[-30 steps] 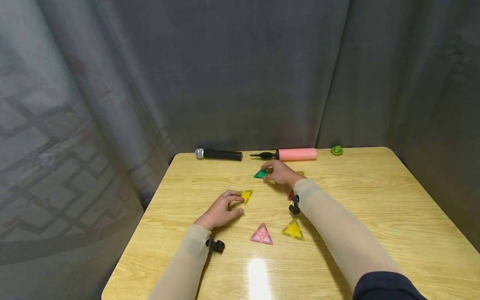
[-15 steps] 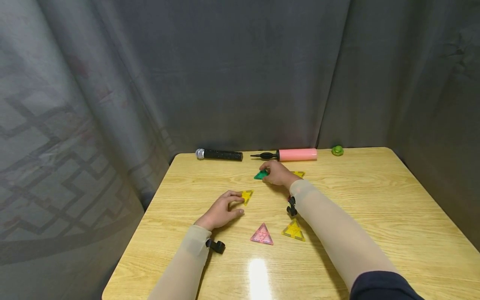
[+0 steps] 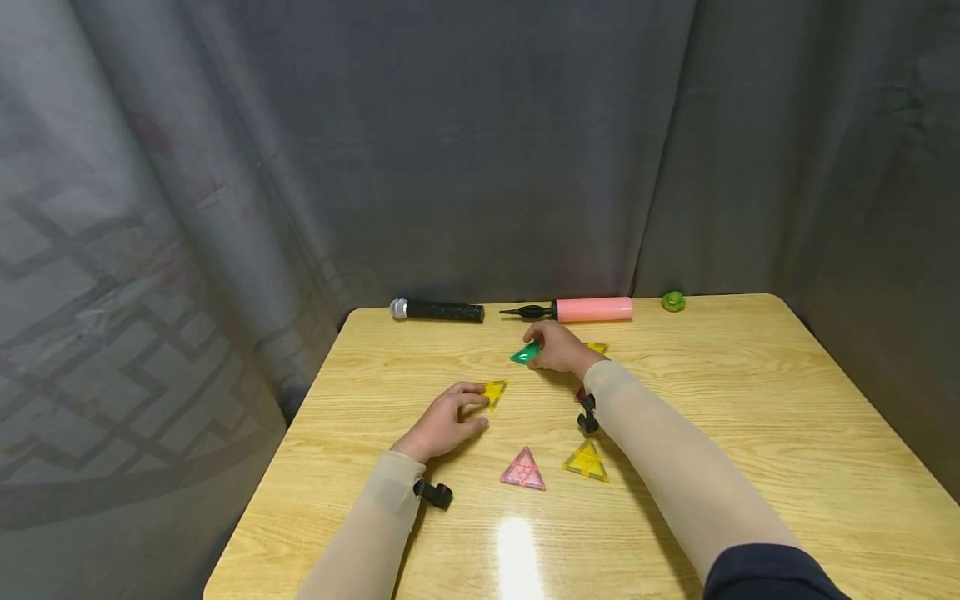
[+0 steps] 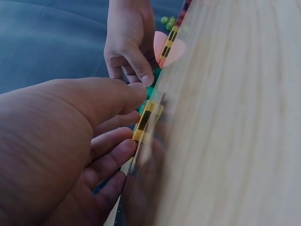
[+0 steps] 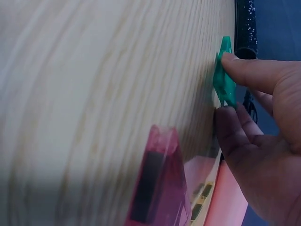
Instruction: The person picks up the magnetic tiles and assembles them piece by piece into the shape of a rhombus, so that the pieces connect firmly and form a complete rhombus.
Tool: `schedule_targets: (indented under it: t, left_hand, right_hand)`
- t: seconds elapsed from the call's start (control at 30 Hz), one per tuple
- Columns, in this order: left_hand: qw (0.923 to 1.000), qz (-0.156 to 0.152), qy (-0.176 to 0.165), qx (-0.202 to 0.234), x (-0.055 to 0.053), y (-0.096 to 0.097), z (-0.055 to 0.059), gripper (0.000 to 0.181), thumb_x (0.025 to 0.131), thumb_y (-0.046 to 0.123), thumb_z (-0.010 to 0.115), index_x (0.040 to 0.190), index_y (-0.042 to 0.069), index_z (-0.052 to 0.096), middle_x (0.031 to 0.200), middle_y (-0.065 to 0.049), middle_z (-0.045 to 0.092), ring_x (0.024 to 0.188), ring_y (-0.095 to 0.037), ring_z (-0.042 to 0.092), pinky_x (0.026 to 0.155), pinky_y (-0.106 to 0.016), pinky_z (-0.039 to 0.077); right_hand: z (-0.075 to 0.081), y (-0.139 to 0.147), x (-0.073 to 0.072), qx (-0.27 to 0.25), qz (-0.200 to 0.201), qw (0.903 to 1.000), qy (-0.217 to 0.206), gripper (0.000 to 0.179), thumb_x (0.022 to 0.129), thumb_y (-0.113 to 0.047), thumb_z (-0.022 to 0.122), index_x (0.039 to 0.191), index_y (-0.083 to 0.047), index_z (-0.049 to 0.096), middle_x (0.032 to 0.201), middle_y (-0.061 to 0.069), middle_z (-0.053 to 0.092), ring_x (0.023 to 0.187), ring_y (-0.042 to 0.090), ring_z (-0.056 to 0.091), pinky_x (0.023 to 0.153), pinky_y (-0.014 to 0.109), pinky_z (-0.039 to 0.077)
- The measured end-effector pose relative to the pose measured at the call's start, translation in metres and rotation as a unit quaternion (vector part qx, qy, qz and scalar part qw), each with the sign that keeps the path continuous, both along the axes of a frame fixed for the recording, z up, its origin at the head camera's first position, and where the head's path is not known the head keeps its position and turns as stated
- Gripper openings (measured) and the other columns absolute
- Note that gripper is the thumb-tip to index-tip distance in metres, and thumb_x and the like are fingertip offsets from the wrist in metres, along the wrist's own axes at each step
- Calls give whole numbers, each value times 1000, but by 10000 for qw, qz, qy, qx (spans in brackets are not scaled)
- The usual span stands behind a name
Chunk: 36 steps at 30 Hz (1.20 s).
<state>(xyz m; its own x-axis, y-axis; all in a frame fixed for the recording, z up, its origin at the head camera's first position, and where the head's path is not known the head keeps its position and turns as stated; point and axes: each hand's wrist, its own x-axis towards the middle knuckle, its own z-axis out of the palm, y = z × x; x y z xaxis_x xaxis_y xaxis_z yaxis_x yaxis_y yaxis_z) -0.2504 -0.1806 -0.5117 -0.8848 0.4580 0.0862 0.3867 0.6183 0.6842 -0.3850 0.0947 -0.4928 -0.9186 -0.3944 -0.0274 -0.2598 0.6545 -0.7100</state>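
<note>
My right hand [image 3: 558, 347] pinches a green triangular magnetic tile [image 3: 525, 354] between thumb and fingers near the back of the table; in the right wrist view the green tile [image 5: 225, 75] is tilted up from the wood. My left hand [image 3: 444, 419] lies lower left, fingers relaxed, with fingertips at the left side of a yellow triangular tile [image 3: 495, 392]. In the left wrist view that yellow tile [image 4: 145, 120] lies flat beside the fingertips. A red tile [image 3: 581, 393] is mostly hidden by the right forearm, and another yellow tile [image 3: 597, 347] sits partly behind the wrist.
Nearer on the wooden table [image 3: 750, 400] lie a pink triangular tile [image 3: 523, 469] and a yellow one [image 3: 587, 461]. Along the back edge are a black microphone [image 3: 442, 311], a pink hand pump [image 3: 592, 309] and a small green object [image 3: 673, 301]. Grey curtains [image 3: 487, 150] hang behind.
The green tile has tilted up in my right hand's fingers and shifted very slightly toward me. My left hand and the other tiles have stayed in place.
</note>
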Motion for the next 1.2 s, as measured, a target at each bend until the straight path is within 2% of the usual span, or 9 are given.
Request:
schedule_targets:
  t: [0.23,0.4,0.67,0.8,1.0,1.2]
  left_hand:
    - [9999,-11,119,52,0,4,0,39,99,19,75,136,5,69,149,-8,54,142,-29,48,119,-48,37]
    - [10000,-26,53,0,0,8,2,40,100,18,75,137,6,68,148,-6,53,141,-27,47,120,-45,37]
    - [9999,-154,10,-51,-1,10,3,42,101,19,73,140,6,66,148,-5,54,142,-26,47,119,-46,39]
    - [9998,-186,-1,-69,-1,12,5,42,101,19,73,140,5,65,149,-6,53,143,-27,46,119,-46,38]
    - [9997,-189,20,-168,-3,14,4,43,102,20,72,141,5,65,151,-5,52,144,-27,45,120,-46,37]
    - [9996,-199,23,-199,-6,14,2,45,102,22,72,142,6,64,152,-4,51,144,-27,45,119,-48,38]
  right_hand:
    - [1,1,4,-139,-106,9997,146,55,80,-4,92,129,-4,65,129,17,53,109,31,55,96,44,53]
    - [1,4,4,-383,-168,9991,61,56,84,-1,87,134,-1,62,123,16,56,99,27,55,85,39,53]
    - [4,9,5,-821,-232,9962,-178,51,90,1,80,137,1,60,102,15,58,83,24,57,67,32,53]
    - [4,9,4,-946,-283,9945,-341,41,91,-2,80,129,0,64,95,11,60,77,21,57,65,31,53]
    - [4,9,3,-1097,-269,9921,-550,21,92,-3,79,108,0,67,91,10,59,74,22,60,64,33,58]
    - [5,9,6,-1191,-282,9913,-490,17,93,-4,79,104,-2,66,90,10,58,70,24,60,61,36,59]
